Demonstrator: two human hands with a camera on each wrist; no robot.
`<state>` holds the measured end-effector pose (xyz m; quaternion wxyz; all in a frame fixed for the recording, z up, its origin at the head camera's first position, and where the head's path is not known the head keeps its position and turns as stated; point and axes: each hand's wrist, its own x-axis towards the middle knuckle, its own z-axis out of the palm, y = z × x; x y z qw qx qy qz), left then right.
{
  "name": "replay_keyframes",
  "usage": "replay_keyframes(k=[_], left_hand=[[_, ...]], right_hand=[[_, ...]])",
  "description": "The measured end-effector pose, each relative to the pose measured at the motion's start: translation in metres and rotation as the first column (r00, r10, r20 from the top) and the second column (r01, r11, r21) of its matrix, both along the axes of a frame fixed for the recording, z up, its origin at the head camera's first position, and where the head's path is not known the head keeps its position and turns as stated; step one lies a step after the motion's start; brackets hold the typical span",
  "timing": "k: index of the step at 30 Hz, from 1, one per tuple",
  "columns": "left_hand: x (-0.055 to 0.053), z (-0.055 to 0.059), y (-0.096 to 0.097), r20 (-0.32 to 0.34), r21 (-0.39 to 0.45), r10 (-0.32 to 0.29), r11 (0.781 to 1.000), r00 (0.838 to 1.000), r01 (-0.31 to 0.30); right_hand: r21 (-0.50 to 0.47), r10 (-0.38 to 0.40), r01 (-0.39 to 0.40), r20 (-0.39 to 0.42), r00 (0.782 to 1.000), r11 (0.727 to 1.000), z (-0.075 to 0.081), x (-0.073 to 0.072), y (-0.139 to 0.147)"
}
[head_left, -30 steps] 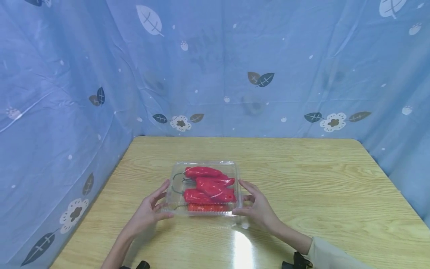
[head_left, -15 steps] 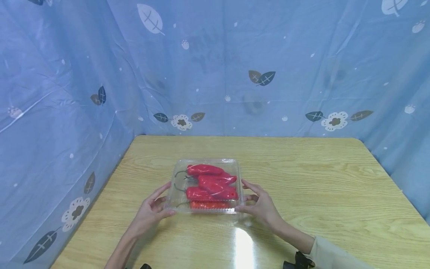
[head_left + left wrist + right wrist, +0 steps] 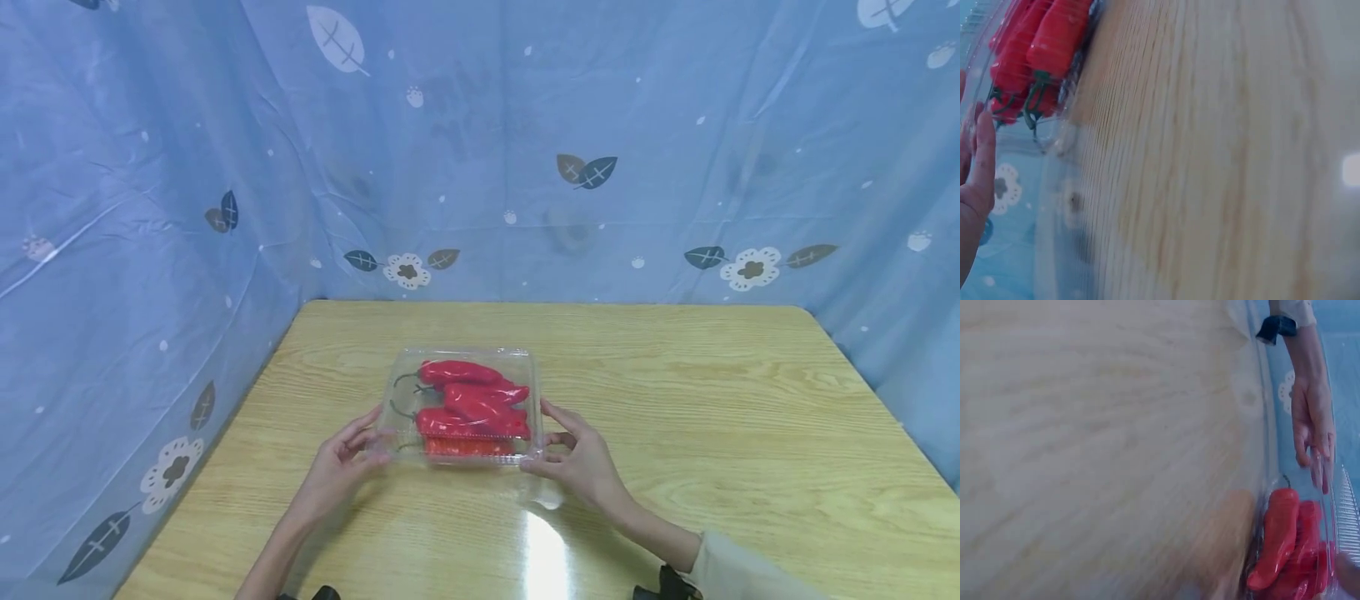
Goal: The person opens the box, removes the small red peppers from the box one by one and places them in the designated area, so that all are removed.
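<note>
A clear plastic clamshell box [image 3: 517, 358] appears in the head view at the middle of the wooden table, its lid down. Inside lie several red chili peppers [image 3: 480, 406] with thin green stems, mostly pointing left. My left hand [image 3: 335, 458] grips the box's left side, thumb at the near corner and forefinger along the side. Opposite, my right hand [image 3: 581, 458] holds the right side in the same way. In the left wrist view the peppers [image 3: 1060, 40] show through the plastic beside the left fingers. Whether the box's underside touches the table is hard to tell.
The wooden table [image 3: 712, 417] extends on both sides of the box, with a bright light reflection near the front. A blue patterned curtain [image 3: 480, 125] hangs behind the table and along its sides.
Both hands still hold the box, which has shifted slightly upward and to the right in the head view. The head view itself has drifted a little. The peppers stay inside.
</note>
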<state>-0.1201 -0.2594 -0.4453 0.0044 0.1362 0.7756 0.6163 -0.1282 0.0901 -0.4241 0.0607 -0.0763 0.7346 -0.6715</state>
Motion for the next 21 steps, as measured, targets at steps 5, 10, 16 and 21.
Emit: replay_keyframes(k=[5, 10, 16, 21], left_hand=[[0.0003, 0.0004, 0.0005, -0.009, -0.023, 0.016, 1.000, 1.000, -0.016], [-0.0015, 0.0000, -0.0005, -0.027, -0.018, -0.002, 1.000, 1.000, 0.002], [-0.0021, 0.0009, -0.0021, 0.001, -0.017, 0.006, 1.000, 1.000, -0.006], [-0.0022, 0.0026, -0.0029, 0.009, -0.044, 0.015, 0.999, 1.000, -0.015]], right_hand=[[-0.021, -0.057, 0.058, 0.024, 0.998, 0.998, -0.0015, 0.0004, -0.0031], [-0.011, -0.067, 0.068, 0.056, 0.996, 0.998, 0.0005, 0.0005, -0.0035], [-0.089, -0.045, 0.062, 0.182, 0.982, 0.994, 0.0050, -0.0006, -0.0008], [0.027, -0.014, 0.011, 0.088, 0.996, 1.000, 0.0035, -0.0019, 0.0015]])
